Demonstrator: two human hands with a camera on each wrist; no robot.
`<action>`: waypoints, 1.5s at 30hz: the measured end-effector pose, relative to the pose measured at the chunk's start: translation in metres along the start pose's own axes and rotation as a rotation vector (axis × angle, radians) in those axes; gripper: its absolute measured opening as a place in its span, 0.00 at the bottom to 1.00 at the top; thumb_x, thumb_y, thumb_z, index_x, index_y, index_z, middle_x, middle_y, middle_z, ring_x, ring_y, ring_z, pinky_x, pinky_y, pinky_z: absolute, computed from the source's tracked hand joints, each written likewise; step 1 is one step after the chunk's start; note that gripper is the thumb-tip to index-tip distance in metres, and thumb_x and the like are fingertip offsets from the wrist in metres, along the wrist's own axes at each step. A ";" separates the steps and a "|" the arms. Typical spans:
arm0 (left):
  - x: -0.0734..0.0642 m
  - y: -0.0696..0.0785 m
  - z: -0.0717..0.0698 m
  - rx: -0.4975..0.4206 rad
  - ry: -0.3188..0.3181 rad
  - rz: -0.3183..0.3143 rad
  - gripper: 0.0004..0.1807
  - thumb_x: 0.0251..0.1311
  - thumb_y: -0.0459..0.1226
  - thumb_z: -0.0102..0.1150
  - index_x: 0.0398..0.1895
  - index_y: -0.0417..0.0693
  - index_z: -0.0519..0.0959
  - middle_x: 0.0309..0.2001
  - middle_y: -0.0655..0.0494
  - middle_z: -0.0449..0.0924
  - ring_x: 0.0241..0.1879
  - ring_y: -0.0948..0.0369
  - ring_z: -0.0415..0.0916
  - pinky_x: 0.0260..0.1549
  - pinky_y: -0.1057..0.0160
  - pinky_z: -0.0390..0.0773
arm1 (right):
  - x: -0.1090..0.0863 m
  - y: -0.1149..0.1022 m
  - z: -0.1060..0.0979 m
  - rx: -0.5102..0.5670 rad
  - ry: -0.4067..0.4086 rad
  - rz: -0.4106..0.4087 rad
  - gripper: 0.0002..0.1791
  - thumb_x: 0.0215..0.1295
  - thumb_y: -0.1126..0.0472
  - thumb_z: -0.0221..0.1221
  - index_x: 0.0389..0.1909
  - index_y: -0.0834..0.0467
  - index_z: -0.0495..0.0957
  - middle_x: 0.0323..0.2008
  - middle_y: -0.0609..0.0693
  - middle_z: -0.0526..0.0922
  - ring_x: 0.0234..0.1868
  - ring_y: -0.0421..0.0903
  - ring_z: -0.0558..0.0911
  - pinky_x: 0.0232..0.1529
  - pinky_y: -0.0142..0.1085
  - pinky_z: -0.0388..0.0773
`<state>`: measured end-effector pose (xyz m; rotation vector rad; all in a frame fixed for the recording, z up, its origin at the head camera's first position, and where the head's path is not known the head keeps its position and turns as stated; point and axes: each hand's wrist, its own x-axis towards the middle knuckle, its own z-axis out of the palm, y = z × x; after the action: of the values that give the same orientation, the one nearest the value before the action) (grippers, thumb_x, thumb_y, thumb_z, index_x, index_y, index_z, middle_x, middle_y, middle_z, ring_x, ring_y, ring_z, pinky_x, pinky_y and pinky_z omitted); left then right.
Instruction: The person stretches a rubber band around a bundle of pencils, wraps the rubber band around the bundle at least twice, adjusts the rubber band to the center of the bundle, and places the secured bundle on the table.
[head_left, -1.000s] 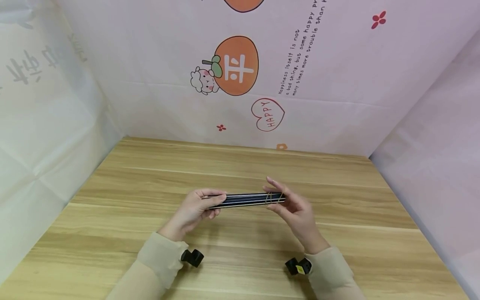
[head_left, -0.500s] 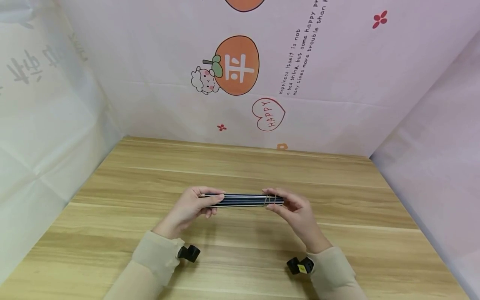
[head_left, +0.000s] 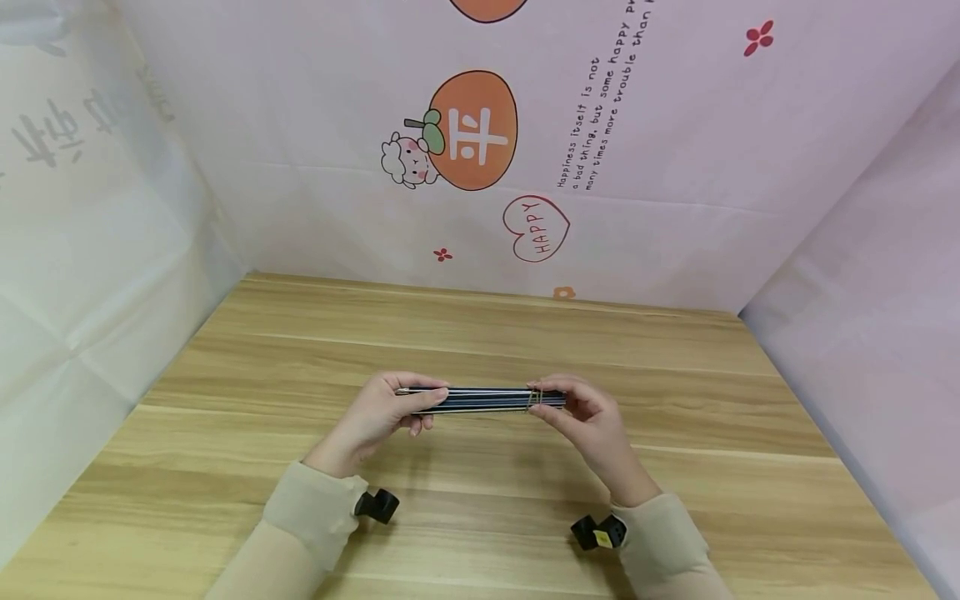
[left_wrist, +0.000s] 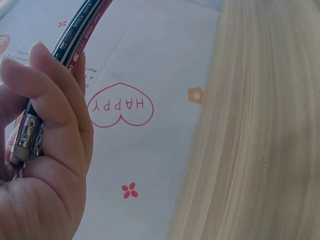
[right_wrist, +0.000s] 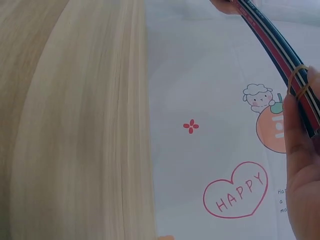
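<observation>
A bundle of dark pencils [head_left: 487,401] is held level above the table, one of them red in the wrist views. My left hand [head_left: 382,412] grips the eraser end, thumb across the front; metal ferrules and an eraser [left_wrist: 21,152] show inside its curled fingers. A tan rubber band [head_left: 535,398] is looped several times round the bundle near its right end. There my right hand [head_left: 596,421] pinches the band against the pencils, thumb below and fingertips above. The right tips of the pencils are partly hidden by that hand.
The wood-grain table [head_left: 480,517] spreads beneath both hands. A printed white cloth [head_left: 337,208] hangs along its back edge, with more white cloth at the left and right sides. Small black cameras [head_left: 378,506] sit at both wrists.
The rubber band's loops have slid left along the pencils and drawn closer together. My right fingers, raised earlier, have closed onto the band. My left hand moved slightly left with the bundle.
</observation>
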<state>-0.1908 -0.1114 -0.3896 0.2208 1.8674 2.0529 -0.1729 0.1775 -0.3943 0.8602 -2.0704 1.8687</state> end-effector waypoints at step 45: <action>0.003 -0.007 0.015 0.023 -0.040 0.058 0.19 0.60 0.33 0.66 0.49 0.25 0.80 0.25 0.58 0.86 0.22 0.67 0.80 0.27 0.69 0.85 | -0.001 -0.006 0.000 -0.221 -0.107 0.103 0.16 0.54 0.69 0.71 0.45 0.64 0.86 0.45 0.56 0.87 0.43 0.34 0.84 0.38 0.30 0.85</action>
<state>-0.1871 -0.0963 -0.3955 0.3231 1.8829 2.0498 -0.1689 0.1781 -0.3902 0.8282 -2.3731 1.6316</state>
